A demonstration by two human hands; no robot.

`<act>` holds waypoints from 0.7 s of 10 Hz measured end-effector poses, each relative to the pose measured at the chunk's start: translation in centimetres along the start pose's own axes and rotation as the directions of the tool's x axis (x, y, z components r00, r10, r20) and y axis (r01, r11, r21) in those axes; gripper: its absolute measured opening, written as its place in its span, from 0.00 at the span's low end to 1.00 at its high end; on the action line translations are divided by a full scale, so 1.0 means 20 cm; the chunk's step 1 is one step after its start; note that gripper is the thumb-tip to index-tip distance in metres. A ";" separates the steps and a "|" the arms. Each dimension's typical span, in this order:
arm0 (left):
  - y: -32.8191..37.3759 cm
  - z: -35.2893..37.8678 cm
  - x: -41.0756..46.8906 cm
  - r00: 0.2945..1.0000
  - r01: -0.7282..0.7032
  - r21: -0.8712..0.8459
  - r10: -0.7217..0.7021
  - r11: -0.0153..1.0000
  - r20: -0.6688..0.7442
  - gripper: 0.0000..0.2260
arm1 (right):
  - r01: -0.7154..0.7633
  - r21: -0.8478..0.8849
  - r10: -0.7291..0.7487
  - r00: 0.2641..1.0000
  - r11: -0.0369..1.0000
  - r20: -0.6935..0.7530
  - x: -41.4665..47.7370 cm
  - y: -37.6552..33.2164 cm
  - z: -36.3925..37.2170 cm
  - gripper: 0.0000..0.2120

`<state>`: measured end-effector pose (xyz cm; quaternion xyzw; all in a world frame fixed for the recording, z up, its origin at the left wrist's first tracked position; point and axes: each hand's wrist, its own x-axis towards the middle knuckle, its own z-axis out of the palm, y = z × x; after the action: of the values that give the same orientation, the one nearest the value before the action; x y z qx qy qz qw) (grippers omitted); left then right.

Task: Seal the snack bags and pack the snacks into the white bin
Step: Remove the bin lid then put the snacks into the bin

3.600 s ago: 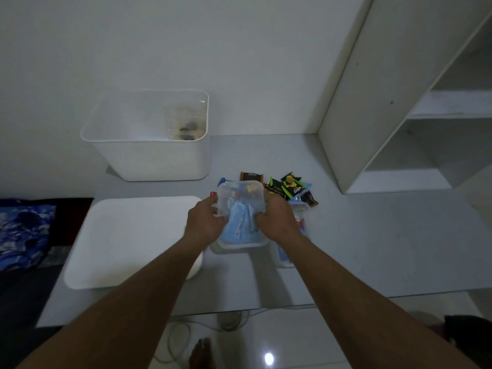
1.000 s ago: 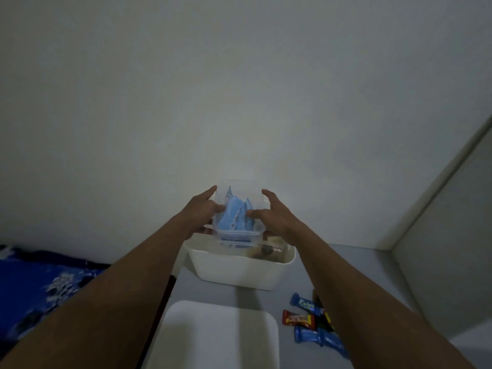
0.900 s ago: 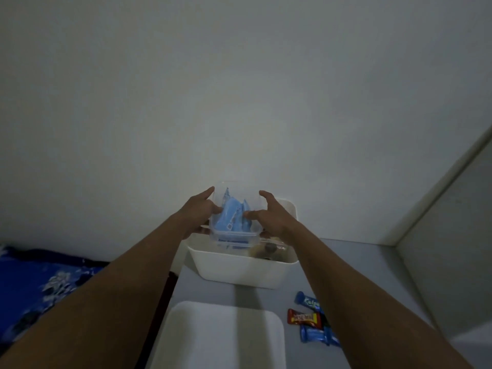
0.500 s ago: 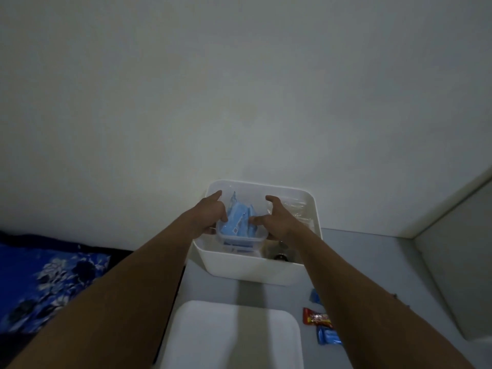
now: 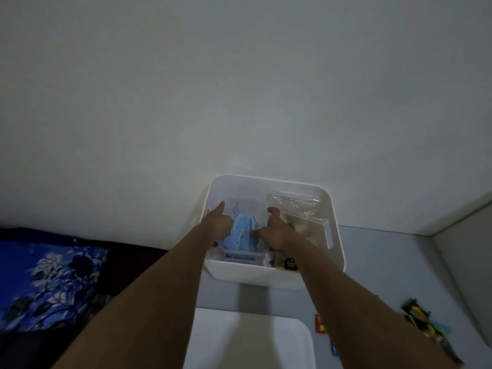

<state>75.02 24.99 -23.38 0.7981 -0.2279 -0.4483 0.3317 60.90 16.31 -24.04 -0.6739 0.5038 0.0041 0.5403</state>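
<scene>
While both forearms reach forward over the grey table (image 5: pixel 386 262), the two hands sit down inside the white bin (image 5: pixel 336 233), one on each side of a clear plastic container (image 5: pixel 241 255) packed with light-blue snack packets (image 5: pixel 241 233). The left hand (image 5: pixel 217 226) presses against the container's left wall with its thumb raised; the right hand (image 5: pixel 277 231) grips the right wall, thumb up as well — the container is clamped between them, its base low in the bin's left half. Whether it rests on the bin's floor cannot be told.

Just right of the right hand, still within the bin, a clear zip bag (image 5: pixel 298 206) leans against the far and right walls, and a small dark wrapped snack (image 5: pixel 290 263) lies near the bin's near wall, beside the right wrist.

In front of the bin lies a white lid (image 5: pixel 247 342), flat on the table between the forearms. To the right — outside the bin, well apart from the hands — loose snack wrappers (image 5: pixel 418 320) lie on the table, with a red wrapper (image 5: pixel 319 324) partly hidden beneath the right forearm. A blue patterned cloth (image 5: pixel 48 283) lies off the table's left edge.
</scene>
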 end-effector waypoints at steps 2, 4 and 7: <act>-0.07 0.06 0.14 0.999 -0.014 0.057 0.017 0.998 -0.049 0.28 | -0.027 -0.021 0.027 1.000 0.999 0.004 0.09 0.04 0.05 0.43; -0.11 0.11 0.20 0.993 -0.040 0.020 0.042 0.999 -0.111 0.34 | -0.024 -0.036 0.024 1.000 0.999 0.018 0.09 0.04 0.08 0.43; 0.08 0.09 -0.02 0.958 -0.104 0.350 0.188 0.931 -0.216 0.23 | 0.118 -0.268 -0.129 0.991 0.956 -0.026 -0.12 -0.10 -0.08 0.26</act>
<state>73.12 23.46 -22.70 0.8727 -0.3172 -0.2748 0.2495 60.26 16.59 -20.56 -0.7705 0.4670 0.0235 0.4332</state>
